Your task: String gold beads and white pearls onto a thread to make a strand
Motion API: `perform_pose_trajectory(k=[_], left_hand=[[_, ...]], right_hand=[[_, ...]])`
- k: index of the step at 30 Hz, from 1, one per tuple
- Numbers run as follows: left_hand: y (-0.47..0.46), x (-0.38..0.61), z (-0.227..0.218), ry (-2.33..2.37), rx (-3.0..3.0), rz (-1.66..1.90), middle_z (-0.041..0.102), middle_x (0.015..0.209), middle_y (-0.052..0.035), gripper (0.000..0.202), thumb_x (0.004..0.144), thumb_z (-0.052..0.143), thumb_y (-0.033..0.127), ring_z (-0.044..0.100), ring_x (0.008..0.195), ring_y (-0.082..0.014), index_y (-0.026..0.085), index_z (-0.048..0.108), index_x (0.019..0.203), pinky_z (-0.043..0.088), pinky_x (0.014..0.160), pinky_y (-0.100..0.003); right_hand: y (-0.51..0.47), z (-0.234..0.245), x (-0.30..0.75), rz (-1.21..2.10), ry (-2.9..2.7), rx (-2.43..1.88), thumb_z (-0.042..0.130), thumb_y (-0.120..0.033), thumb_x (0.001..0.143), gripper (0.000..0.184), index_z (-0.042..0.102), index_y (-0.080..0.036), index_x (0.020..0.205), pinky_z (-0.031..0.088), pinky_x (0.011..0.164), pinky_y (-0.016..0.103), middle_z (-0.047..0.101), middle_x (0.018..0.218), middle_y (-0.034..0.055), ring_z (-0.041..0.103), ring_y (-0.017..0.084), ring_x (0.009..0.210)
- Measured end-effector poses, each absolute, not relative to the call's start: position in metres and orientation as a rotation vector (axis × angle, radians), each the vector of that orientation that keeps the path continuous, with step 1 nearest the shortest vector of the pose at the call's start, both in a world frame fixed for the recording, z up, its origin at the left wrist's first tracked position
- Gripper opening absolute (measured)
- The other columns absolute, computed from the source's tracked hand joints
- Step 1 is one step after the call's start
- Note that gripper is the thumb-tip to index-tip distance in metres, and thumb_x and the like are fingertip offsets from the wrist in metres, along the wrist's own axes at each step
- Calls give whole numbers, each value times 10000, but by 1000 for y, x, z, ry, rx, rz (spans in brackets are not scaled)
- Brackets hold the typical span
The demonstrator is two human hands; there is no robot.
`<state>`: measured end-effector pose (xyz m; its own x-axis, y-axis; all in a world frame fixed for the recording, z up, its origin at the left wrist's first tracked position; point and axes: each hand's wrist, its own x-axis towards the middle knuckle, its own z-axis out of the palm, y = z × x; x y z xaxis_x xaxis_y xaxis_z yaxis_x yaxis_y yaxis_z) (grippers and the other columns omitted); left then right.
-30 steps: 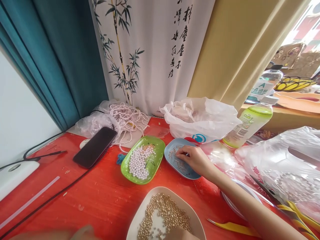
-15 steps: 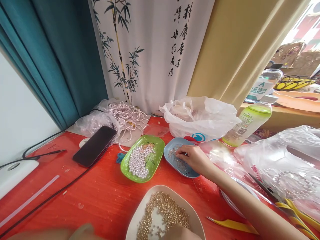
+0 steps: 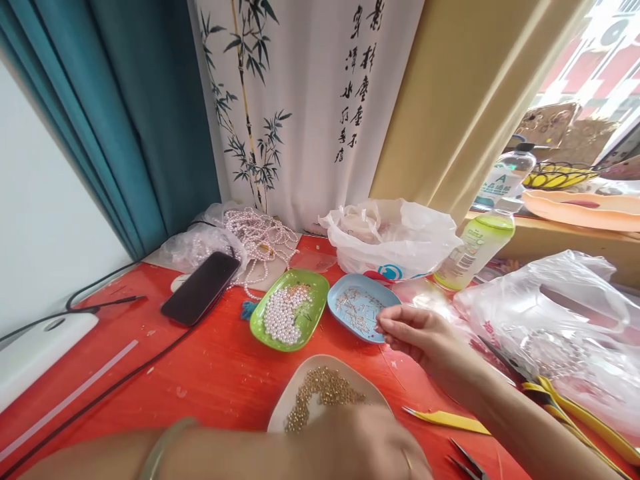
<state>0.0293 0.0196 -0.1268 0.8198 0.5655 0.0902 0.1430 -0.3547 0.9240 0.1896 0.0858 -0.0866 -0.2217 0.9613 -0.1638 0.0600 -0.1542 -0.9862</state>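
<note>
Our right hand (image 3: 425,340) brings thumb and forefinger together; our left hand (image 3: 367,440) is blurred, its forearm (image 3: 245,453) stretched across from the left.

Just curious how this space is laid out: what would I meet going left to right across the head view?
Black phone, green tray, blue tray, green-labelled bottle, peach dish.

Bamboo-print curtain (image 3: 310,100) behind red table (image 3: 200,380)

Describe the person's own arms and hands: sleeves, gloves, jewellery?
Left forearm and right forearm show no sleeves. Left hand: ungloved, blurred; pale, smooth bangle on that forearm; thin gold-toned line on a finger, possibly a ring. Right hand: ungloved, no jewellery visible.
</note>
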Motion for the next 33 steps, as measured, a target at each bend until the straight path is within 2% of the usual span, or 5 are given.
perform_pose_trajectory(k=[6, 12, 26, 29, 33], left_hand=[[86, -14, -90, 1182, 2097, 876, 675, 904, -35, 207, 791, 487, 227, 592, 823, -149, 162, 651, 900, 422, 770, -243], [134, -51, -112, 1547, 2239, 756, 675, 836, -47, 132, 691, 571, 182, 558, 840, -213, 174, 673, 775, 404, 750, -317], [128, -39, -112, 1462, 2005, 1049, 646, 802, -52, 136, 713, 564, 276, 552, 827, -206, 166, 642, 736, 403, 761, -327], [99, -15, -100, 1323, 1863, 1088, 654, 891, -69, 250, 766, 510, 341, 590, 807, -172, 142, 593, 892, 448, 669, -268], [46, 21, -93, 944, 1188, 907, 654, 799, -64, 226, 649, 672, 276, 595, 705, -129, 122, 596, 795, 433, 620, -219]], right_hand=[[56, -96, 208, 1512, -862, -1154, 791, -237, 477, 211, 672, -174, 640, 477, 491, 170, 633, 604, 0, 559, 76, 504], [37, -115, 211, 1562, -679, -1135, 808, -190, 459, 278, 690, -184, 711, 506, 527, 144, 685, 648, 12, 613, 82, 544], [22, -122, 202, 1610, -808, -949, 762, -234, 583, 166, 684, -198, 725, 455, 573, 103, 689, 670, -6, 588, 34, 574], [18, -117, 202, 1464, -945, -992, 734, -269, 618, 200, 668, -218, 800, 454, 571, 118, 672, 687, -16, 588, 50, 612], [7, -107, 199, 1066, -1308, -1058, 652, -305, 694, 174, 631, -213, 840, 485, 556, 185, 658, 738, 13, 605, 119, 687]])
